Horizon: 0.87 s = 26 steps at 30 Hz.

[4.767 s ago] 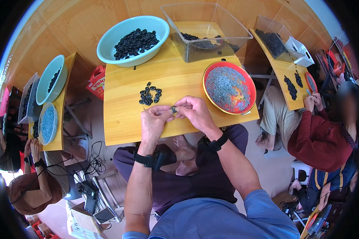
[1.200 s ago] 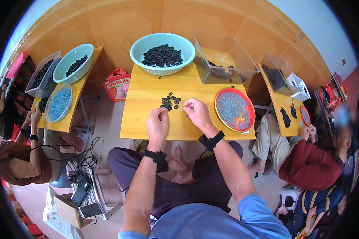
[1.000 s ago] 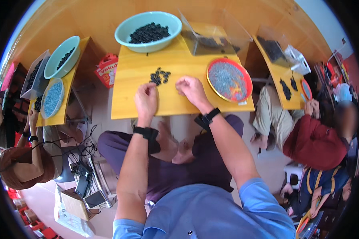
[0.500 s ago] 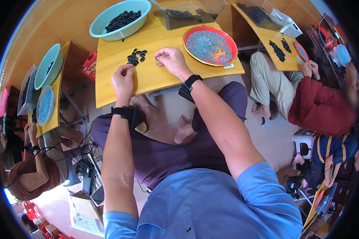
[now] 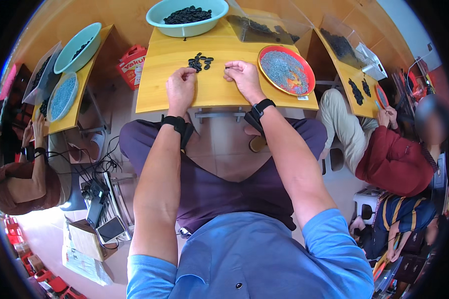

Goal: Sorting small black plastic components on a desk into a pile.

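On the yellow table (image 5: 159, 92) lies a small cluster of black oval pieces (image 5: 206, 61), some ring-like. My left hand (image 5: 180, 90) is at the near left of this cluster, thumb and fingers pinched together. What they hold, if anything, is hidden. To the cluster's right, my right hand (image 5: 245, 79) pinches a small dark piece (image 5: 228, 68), too small to name. A round red tray (image 5: 310, 74) with a yellow rim, full of small blue-grey pieces (image 5: 282, 67), stands just right of that hand. Black bands with dark boxes are on both wrists.
Behind the cluster stands a pale green basin (image 5: 159, 21) of black pieces, beside a clear plastic bin (image 5: 257, 33). A red carton (image 5: 133, 69) is left of the table. Other people work at side tables: one in a brown top (image 5: 22, 184), another in dark red (image 5: 395, 160).
The view has shifted, so the table and both hands appear farther right. Each hand keeps about its place beside the cluster, fingers still pinched.
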Motion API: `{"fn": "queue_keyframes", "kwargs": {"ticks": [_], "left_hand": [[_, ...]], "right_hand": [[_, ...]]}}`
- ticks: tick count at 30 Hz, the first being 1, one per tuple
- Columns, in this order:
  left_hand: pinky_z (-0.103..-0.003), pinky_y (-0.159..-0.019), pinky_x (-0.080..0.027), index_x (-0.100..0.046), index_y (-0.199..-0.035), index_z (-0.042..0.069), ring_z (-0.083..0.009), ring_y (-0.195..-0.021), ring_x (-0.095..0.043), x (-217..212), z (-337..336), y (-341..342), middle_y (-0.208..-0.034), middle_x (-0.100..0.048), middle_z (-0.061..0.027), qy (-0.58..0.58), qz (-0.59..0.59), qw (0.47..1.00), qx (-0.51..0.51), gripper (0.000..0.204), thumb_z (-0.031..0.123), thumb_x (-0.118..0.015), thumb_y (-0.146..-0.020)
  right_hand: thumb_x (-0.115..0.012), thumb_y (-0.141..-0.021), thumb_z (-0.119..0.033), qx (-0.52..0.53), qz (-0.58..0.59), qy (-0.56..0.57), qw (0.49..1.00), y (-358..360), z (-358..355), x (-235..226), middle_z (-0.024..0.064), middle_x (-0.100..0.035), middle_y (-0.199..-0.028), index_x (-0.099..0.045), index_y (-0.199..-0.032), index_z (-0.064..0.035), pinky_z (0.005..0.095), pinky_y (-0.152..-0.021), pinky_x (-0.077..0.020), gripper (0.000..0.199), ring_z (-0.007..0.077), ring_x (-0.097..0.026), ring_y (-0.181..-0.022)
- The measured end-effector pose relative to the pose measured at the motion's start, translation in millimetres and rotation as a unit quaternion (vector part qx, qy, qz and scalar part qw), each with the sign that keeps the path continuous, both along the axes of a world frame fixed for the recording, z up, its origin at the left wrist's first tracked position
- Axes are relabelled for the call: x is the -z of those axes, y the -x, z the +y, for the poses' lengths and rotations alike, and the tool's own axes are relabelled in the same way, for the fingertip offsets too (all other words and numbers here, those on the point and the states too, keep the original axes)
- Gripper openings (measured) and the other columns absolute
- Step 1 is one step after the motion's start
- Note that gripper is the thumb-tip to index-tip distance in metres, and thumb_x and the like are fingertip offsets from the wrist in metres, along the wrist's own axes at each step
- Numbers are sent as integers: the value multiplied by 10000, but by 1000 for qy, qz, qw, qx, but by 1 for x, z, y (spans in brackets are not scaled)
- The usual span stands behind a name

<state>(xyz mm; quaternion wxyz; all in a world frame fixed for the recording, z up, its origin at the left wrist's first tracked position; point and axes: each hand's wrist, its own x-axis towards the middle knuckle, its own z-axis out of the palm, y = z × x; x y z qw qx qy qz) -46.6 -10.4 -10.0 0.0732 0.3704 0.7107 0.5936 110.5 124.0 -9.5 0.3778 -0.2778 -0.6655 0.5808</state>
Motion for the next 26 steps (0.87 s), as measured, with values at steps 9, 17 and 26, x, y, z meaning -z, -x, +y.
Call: {"fn": "queue_keyframes", "kwargs": {"ticks": [9,17,26], "left_hand": [[-339,-683,-512,-721,-937,-4,-237,-699,-647,9,-7,1,-766,-676,-153,-13,31,999,9,151,113,-657,-867],[-275,-723,-528,-696,-1050,-18,-129,-735,-640,-1,-9,-12,-860,-722,-87,33,-26,992,118,206,90,-695,-874],[-260,-808,-530,-699,-1101,-7,-110,-872,-660,-7,5,-25,-972,-728,-62,51,-96,978,176,216,40,-716,-891]], "right_hand": [[-701,-841,-127,35,-85,-139,986,3,-18,1,86,-706,-704,-737,-882,-26,290,-594,-524,115,141,-646,-575],[-747,-802,-123,17,-88,-147,985,-3,-23,-14,134,-728,-782,-724,-867,5,320,-689,-551,145,199,-711,-720],[-695,-879,-109,-67,-52,11,996,-9,-17,-18,95,-726,-775,-726,-958,21,258,-572,-507,156,118,-637,-591]]}}
